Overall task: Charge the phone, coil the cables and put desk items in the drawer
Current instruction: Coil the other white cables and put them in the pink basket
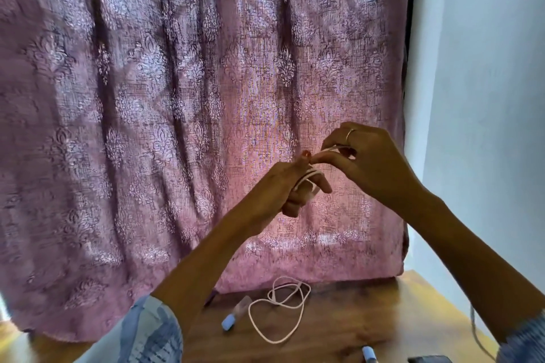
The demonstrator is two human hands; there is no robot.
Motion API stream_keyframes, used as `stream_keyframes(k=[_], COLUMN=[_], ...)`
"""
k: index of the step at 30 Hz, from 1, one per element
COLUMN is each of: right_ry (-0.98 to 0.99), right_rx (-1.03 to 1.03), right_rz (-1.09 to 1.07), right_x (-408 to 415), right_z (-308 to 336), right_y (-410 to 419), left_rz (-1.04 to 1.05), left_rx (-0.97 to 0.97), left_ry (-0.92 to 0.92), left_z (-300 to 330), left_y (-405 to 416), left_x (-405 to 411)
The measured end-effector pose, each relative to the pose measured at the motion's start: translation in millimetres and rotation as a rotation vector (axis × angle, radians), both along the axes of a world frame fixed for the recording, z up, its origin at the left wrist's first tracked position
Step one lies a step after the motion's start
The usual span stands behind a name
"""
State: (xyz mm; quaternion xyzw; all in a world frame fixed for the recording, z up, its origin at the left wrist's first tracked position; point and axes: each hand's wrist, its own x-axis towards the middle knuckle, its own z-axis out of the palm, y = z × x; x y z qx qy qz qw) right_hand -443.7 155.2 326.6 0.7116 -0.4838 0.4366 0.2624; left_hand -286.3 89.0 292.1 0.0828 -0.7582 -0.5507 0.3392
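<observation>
Both hands are raised in front of a pink curtain. My left hand [290,186] has loops of a white cable [308,178] wound around its fingers. My right hand [362,156] pinches a strand of that same cable just above and to the right of the left fingers. A second white cable [280,308] lies in loose loops on the wooden desk [368,312] below the hands. The cable's plugs are hidden by my fingers.
A pen with a light blue cap [233,317] lies left of the loose cable. Another blue-capped item [369,354] and a dark object [429,359] sit at the bottom edge. The patterned pink curtain [177,127] hangs behind the desk; a pale wall [486,97] stands on the right.
</observation>
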Motion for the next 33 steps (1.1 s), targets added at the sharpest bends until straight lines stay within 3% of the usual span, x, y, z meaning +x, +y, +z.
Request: stream_keyframes(k=[5,9,11,14,16,19,22,24,28,33], right_ry=[-0.217,-0.381,-0.365,-0.249,-0.14,0.027,0.069,0.082,0.1,0.017], right_rx=[0.033,0.123,0.232,0.331,0.343,0.356,0.359,0.338,0.274,0.193], right_rz=[0.175,0.184,0.147,0.08,0.038,-0.065,-0.102,-0.105,-0.124,-0.07], right_x=[7,12,14,18,18,17,14,11,4,-5], right_z=[-25,-47,-56,-63,-64,-62,-57,-52,-37,-26], right_y=[-9,-17,-19,-17,-16,-15,-10,-5,3,3], left_rz=[-0.265,-0.384,-0.362,-0.165,0.044,0.393,0.622,0.723,0.72,0.44], left_rx=[0.305,0.413,0.444,0.472,0.346,-0.041,-0.435,-0.573,-0.578,-0.414], left_ry=[0.201,0.415,0.542,0.634,0.595,0.446,0.31,0.186,-0.049,-0.051], left_z=[8,13,17,24,20,6,-6,-9,-16,-15], left_y=[13,22,22,15,11,7,-3,-12,-20,-7], left_x=[-1,-13,-17,-23,-26,-31,-28,-24,-17,-12])
